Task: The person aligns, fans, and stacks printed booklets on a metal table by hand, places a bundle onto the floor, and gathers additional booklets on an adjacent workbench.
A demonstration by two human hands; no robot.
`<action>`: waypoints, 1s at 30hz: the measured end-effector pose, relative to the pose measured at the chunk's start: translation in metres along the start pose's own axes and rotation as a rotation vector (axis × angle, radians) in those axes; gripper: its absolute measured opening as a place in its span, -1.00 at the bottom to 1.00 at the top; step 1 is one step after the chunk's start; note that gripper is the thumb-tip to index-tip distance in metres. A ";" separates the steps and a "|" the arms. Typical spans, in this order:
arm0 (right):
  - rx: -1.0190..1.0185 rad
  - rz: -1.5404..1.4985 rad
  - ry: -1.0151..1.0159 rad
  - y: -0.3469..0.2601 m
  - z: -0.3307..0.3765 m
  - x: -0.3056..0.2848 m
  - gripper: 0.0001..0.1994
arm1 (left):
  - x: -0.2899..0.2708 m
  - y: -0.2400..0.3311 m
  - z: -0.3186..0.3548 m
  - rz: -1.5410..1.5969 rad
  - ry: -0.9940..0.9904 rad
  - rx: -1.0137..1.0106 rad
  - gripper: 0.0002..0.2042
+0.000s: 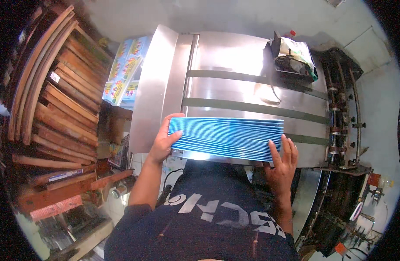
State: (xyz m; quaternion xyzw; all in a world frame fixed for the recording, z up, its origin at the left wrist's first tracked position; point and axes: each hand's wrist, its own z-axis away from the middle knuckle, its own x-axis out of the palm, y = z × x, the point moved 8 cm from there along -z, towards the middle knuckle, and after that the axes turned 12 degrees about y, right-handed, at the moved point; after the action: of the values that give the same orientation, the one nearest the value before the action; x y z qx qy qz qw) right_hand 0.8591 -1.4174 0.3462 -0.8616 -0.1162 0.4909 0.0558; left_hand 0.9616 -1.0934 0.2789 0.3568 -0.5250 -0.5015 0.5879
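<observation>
Between my two hands is a stack of blue folded sheets point(226, 138), its many edges fanned in thin lines toward me. My left hand point(167, 138) wraps round the stack's left end, thumb on the near face and fingers behind. At the other end my right hand point(281, 158) grips it, fingers pressed along the right edge. The stack is level, over the near edge of a metal table point(239, 52) with dark green belts point(252, 108) running across it. What the fingers do behind the stack is hidden.
An upright metal panel point(152, 91) stands at the table's left. Printed light-blue sheets point(123, 71) are piled beyond it, beside a rack of wooden boards point(65, 117). A black tray point(295, 69) with odds and ends sits far right, near a roller assembly point(337, 117).
</observation>
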 end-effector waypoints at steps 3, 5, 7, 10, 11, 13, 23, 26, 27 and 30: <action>-0.097 0.130 0.026 -0.020 -0.001 0.004 -0.47 | -0.001 0.000 0.000 0.015 0.020 0.023 -0.51; -0.128 0.112 0.005 -0.035 -0.003 0.011 -0.49 | 0.005 0.005 -0.001 0.007 0.014 0.010 -0.51; -0.139 0.089 -0.043 -0.046 -0.003 0.019 -0.52 | 0.004 0.007 -0.004 -0.006 0.015 -0.001 -0.51; -0.170 0.097 -0.036 -0.046 -0.002 0.022 -0.52 | 0.001 0.004 -0.009 0.004 0.010 -0.025 -0.52; -0.170 0.098 -0.033 -0.045 -0.002 0.022 -0.52 | 0.001 0.003 -0.010 0.024 0.006 -0.057 -0.53; -0.178 0.098 -0.044 -0.046 -0.001 0.021 -0.51 | 0.001 0.004 -0.013 0.041 -0.002 -0.091 -0.55; -0.191 0.118 -0.028 -0.047 0.009 0.022 -0.50 | 0.000 0.002 -0.024 0.050 -0.001 -0.141 -0.57; -0.171 0.114 -0.005 -0.049 0.009 0.021 -0.55 | -0.003 0.002 -0.029 -0.026 -0.031 -0.136 -0.52; -0.153 0.071 0.021 -0.050 0.010 0.020 -0.58 | -0.005 0.000 -0.029 -0.060 -0.038 -0.140 -0.49; -0.091 0.017 -0.043 -0.053 0.009 0.023 -0.65 | -0.006 -0.002 -0.037 -0.227 -0.115 -0.013 -0.40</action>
State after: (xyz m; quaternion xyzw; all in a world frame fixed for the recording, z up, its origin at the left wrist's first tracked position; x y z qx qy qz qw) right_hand 0.8548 -1.3604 0.3330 -0.8534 -0.1323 0.5042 0.0101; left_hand 0.9973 -1.0925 0.2685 0.3807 -0.5109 -0.5877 0.4987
